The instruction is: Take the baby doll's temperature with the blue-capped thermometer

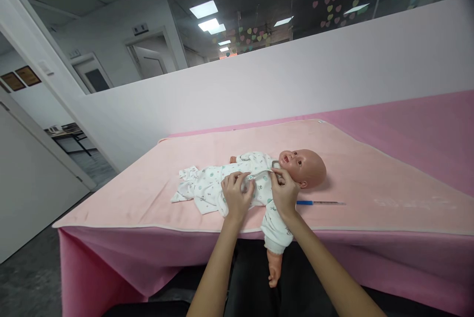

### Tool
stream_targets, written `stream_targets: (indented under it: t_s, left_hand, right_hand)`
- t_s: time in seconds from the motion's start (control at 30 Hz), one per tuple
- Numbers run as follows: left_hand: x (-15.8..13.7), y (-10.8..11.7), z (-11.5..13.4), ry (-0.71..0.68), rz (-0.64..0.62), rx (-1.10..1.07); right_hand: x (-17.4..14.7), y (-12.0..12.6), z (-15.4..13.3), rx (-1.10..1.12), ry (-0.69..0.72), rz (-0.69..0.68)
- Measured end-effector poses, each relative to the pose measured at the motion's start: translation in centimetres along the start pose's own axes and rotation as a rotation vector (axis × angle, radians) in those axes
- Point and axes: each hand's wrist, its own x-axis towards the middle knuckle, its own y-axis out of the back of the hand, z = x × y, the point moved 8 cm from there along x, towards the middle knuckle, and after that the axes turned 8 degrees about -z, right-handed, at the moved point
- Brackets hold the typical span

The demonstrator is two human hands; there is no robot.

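Pink towel (370, 178) covers the tabletop (425, 124), and a doll (301, 166) lies on it on its back, head to the right, dressed in a white printed romper (211, 188). One sleeved doll arm hangs over the near edge of the tabletop, its bare hand pointing down.

Both forearms reach up from below, roughly parallel and angled slightly toward each other. The left hand (237, 196) rests palm-down on the doll's chest, fingers (237, 177) curled and pinching a fold of the romper along its front opening. The right hand (284, 191) sits just beside the doll's chin, wrist bent a little, fingers closed on the romper's collar near the neck, with the thumb tip touching the cloth under the jaw. The two hands are near each other, holding the same edge of fabric between them.

A thin blue-handled tool (320, 202) lies flat on the towel just right of the right hand, below the doll's head.
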Motion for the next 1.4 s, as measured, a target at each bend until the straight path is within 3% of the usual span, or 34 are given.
stream_targets:
  t_s: [0.23,0.97,1.4]
  left_hand:
    - [0.0,-0.2,0.0,-0.038,0.000,-0.012]
    - [0.2,-0.1,-0.7,-0.023,0.066,-0.075]
    - [0.2,0.0,-0.6,-0.021,0.071,-0.100]
  right_hand:
    - [0.0,-0.5,0.2,0.004,-0.058,-0.054]
    - [0.4,-1.5,-0.7,-0.177,0.022,-0.094]
    - [0.4,-1.5,-0.6,-0.169,0.010,-0.111]
